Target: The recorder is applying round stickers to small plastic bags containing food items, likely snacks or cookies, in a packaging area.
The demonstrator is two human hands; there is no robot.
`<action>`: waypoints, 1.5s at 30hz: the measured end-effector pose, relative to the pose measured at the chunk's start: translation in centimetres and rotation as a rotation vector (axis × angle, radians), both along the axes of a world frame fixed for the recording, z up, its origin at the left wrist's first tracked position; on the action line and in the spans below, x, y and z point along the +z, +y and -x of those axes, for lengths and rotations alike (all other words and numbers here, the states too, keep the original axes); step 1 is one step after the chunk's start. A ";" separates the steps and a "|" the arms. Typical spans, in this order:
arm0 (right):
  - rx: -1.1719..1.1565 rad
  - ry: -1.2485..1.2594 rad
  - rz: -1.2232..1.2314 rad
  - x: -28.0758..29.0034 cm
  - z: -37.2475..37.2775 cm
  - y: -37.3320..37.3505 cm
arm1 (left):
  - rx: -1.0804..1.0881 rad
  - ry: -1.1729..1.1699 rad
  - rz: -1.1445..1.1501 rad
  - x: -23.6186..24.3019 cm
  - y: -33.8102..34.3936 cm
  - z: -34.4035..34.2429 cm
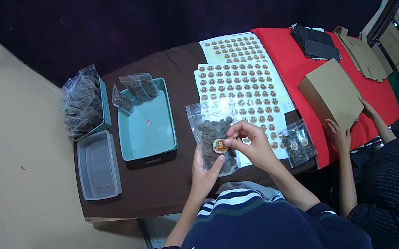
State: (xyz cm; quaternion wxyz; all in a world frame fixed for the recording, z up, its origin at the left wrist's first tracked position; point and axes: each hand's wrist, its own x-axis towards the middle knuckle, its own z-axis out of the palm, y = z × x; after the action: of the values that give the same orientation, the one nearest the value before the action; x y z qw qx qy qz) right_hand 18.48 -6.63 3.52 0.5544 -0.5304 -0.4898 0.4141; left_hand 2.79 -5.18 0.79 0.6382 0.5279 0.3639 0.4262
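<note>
My left hand [202, 178] grips the lower left side of a clear zip bag [213, 127] filled with dark round pieces. Its thumb lies on the front of the bag, just under a round orange-and-white sticker [220, 146]. With thumb and forefinger my right hand [253, 143] pinches the sticker's right edge against the bag's front; whether the sticker is fully stuck down cannot be seen. Behind the bag lie white sticker sheets [235, 84] with rows of the same round stickers. Right of my right hand, another filled bag [298, 144] bears two round stickers.
At left stand a teal tray [149, 141] with small filled bags [140, 87], a basket heaped with bags [82, 104] and a clear plastic box [98, 167]. On the red cloth [277, 53], a co-worker's hands hold a cardboard box [334, 91] near black packets [315, 43] and flattened cardboard [363, 55].
</note>
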 end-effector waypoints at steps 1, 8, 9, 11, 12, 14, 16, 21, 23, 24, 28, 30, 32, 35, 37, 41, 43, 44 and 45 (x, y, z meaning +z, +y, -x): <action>0.000 0.000 0.000 0.0 0.0 0.0 | 0.011 0.001 0.011 0.1 -0.1 0.0; -0.002 -0.022 0.003 -0.2 0.0 0.2 | 0.020 -0.032 -0.012 -0.9 0.4 -0.2; 0.001 -0.017 -0.001 -0.3 0.0 0.3 | 0.020 -0.032 -0.011 -1.1 0.4 -0.1; -0.011 -0.039 -0.010 -0.2 0.1 0.4 | 0.045 0.024 -0.040 -1.3 0.4 0.0; -0.009 -0.056 -0.006 -0.1 0.1 0.4 | 0.045 0.024 -0.039 -1.2 0.3 -0.1; -0.016 -0.102 -0.019 0.1 0.0 0.4 | 0.045 0.007 -0.024 -0.4 0.2 -0.2; -0.027 -0.110 -0.017 0.1 0.1 0.4 | 0.039 0.011 -0.010 0.0 0.2 -0.2; -0.043 -0.134 -0.010 0.4 0.4 0.5 | 0.045 0.029 -0.019 -0.2 0.3 -0.2; -0.054 -0.166 -0.030 0.6 0.5 0.5 | 0.039 0.010 -0.010 -0.5 0.4 -0.2; -0.055 -0.166 -0.028 0.5 0.5 0.5 | 0.038 0.010 -0.008 -0.5 0.4 -0.2; -0.099 -0.265 -0.049 0.5 0.8 0.6 | 0.029 0.005 0.012 -0.6 0.5 -0.2; -0.110 -0.321 -0.052 0.5 0.9 0.5 | 0.023 0.005 0.022 -1.0 0.5 -0.1; -0.183 -0.569 -0.145 0.6 1.1 0.4 | 0.046 0.011 0.023 -1.9 0.5 -0.1; -0.257 -0.523 -0.203 -0.8 0.2 0.8 | 0.068 0.013 0.026 -0.7 0.4 -0.2; -0.258 -0.371 -0.061 -0.6 -0.4 0.7 | 0.056 -0.002 0.040 -1.0 0.6 0.0; -0.287 -0.242 -0.047 -1.1 -0.5 0.9 | 0.102 -0.047 0.010 -0.7 0.9 0.1; -0.192 -0.121 0.035 -1.7 0.0 0.9 | 0.105 -0.058 0.050 -1.0 1.1 0.1; -0.150 -0.070 0.032 -2.6 0.3 0.9 | 0.107 -0.063 0.070 -1.1 1.1 0.1; -0.125 -0.078 0.064 -3.0 0.7 0.9 | 0.108 -0.063 0.070 -1.0 1.3 0.0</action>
State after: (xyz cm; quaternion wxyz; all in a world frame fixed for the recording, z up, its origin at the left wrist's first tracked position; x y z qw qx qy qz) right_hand 17.74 -5.68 0.52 0.5425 -0.5932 -0.4633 0.3730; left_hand 2.81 -3.92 -0.24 0.6435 0.4710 0.3864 0.4634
